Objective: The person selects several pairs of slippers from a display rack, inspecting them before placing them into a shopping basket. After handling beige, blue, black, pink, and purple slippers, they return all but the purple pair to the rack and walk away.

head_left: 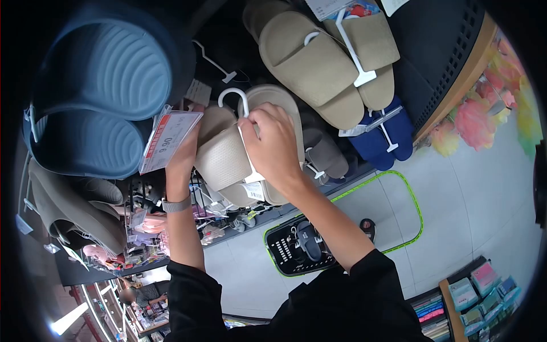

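Observation:
A pair of cream slippers (221, 161) with a dotted strap hangs on a white hook hanger (234, 94). My right hand (270, 142) is closed on the slippers at the hanger's stem, thumb on the near side. Up at the left, my left hand (183, 149) is beside the cream slippers, behind a price tag (169, 138) reading 9.90; its fingers are mostly hidden. A grey watch band (176, 205) circles the left wrist. Large blue slippers (122, 65) hang left of the tag. Khaki slippers (310, 62) hang to the upper right.
Dark grey slippers (327, 154) and navy slippers (380, 139) hang farther right. Grey-brown slippers (74, 199) hang lower left. On the tiled floor stands a black basket (279, 251) with green trim, holding a dark slipper (309, 240). Another person (149, 293) is far off at lower left.

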### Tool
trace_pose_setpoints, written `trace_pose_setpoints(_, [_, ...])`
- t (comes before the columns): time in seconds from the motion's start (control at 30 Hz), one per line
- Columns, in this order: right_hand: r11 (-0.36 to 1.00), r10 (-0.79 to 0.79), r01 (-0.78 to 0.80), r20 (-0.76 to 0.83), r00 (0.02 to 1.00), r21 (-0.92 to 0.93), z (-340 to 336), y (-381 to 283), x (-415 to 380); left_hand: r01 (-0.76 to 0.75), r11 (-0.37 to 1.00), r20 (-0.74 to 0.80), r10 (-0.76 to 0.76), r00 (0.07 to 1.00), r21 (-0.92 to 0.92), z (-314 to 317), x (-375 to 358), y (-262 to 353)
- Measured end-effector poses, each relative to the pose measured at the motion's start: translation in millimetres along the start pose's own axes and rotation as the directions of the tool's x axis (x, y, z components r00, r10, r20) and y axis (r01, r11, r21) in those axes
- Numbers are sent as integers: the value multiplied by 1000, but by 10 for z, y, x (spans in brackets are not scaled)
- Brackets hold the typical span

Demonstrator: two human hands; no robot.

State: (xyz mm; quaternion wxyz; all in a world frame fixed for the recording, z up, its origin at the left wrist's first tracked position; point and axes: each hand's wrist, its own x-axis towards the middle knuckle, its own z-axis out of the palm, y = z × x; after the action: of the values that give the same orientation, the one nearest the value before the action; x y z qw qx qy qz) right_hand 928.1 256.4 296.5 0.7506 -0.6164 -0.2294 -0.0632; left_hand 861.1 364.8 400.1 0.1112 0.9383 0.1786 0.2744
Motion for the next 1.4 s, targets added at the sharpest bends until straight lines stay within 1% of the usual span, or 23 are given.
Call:
trace_pose_setpoints(0.03, [1000,7,-7,9,1000,17,-22,-17,-14,-50,997,-18,50,999,-52,10,-37,21])
trace_pose_setpoints(0.07, [1000,3,-3,10,1000,17,-30,-35,-16,105,994,6,-105,994,-13,-22,-77,79])
trace_pose_setpoints(0.17, [1000,2,-3,42,999,27,3,-80,-58,35,991,-90,-47,995,-132,-16,-110,33])
trace_pose_setpoints(0.2, [1000,-9,8,69,998,9,22,-73,-64,45,885,17,-41,999,-464,48,-46,58])
trace_pose_setpoints(0.23, [1000,-20,21,95,995,-9,34,-68,-69,49,885,19,-45,999,-463,26,-62,50])
trace_pose_setpoints(0.3, [998,-56,58,96,994,-13,82,-84,-55,-109,929,40,132,990,-354,-16,-58,16])
trace_pose_setpoints(0.37, [995,-94,96,97,991,-13,104,-117,-22,-117,955,22,128,992,-272,-94,-111,-115])
trace_pose_setpoints(0.43, [990,-142,141,111,984,13,122,-202,65,-43,999,-66,42,997,-16,-203,-209,-212])
trace_pose_setpoints(0.5, [983,-181,184,93,979,-25,92,-281,165,-48,999,-51,49,998,22,-283,-243,-139])
trace_pose_setpoints(0.57, [978,-199,204,75,977,-53,85,-321,258,-34,989,-94,20,995,-142,-290,-261,-185])
trace_pose_setpoints(0.63, [960,-264,272,99,959,-68,120,-356,315,-98,994,-82,102,991,44,-255,-321,-527])
trace_pose_setpoints(0.7, [941,-320,330,124,939,-74,134,-360,420,-66,998,-74,66,995,2,-263,-296,-433])
trace_pose_setpoints(0.8, [920,-364,383,176,914,-87,155,-450,493,-200,973,-106,212,971,112,-337,-214,-199])
trace_pose_setpoints(0.9, [901,-394,420,199,897,-108,184,-510,528,-164,984,-150,151,977,-75,-366,-181,-148])
trace_pose_setpoints(1.07, [887,-372,440,345,862,-143,263,15,408,-124,989,-143,112,983,-78,-185,-270,-437])
trace_pose_setpoints(1.1, [986,-127,162,448,885,-42,215,-53,399,-95,991,-129,82,988,-99,-166,-300,-444])
trace_pose_setpoints(1.13, [972,-139,207,443,886,-108,211,-48,425,-173,984,-182,163,970,-40,-202,-289,-383])
trace_pose_setpoints(1.17, [952,-166,257,426,889,-166,234,114,397,-58,998,-26,58,998,20,-146,-338,-470])
trace_pose_setpoints(1.2, [829,-307,484,495,813,-281,219,215,438,2,997,-41,-5,999,-81,-226,-325,-389])
trace_pose_setpoints(1.27, [923,-199,324,463,863,-207,236,193,471,-99,995,-257,94,962,-4,-172,-401,-432])
trace_pose_setpoints(1.3, [913,-214,350,481,850,-212,242,424,532,-178,984,-404,174,898,27,-189,-447,-441])
trace_pose_setpoints(1.37, [838,-249,436,482,840,-327,233,534,604,-163,985,-476,116,872,-57,-353,-668,-350])
trace_pose_setpoints(1.4, [806,-270,469,481,834,-362,200,731,678,-54,980,-332,-13,943,-190,-405,-853,-359])
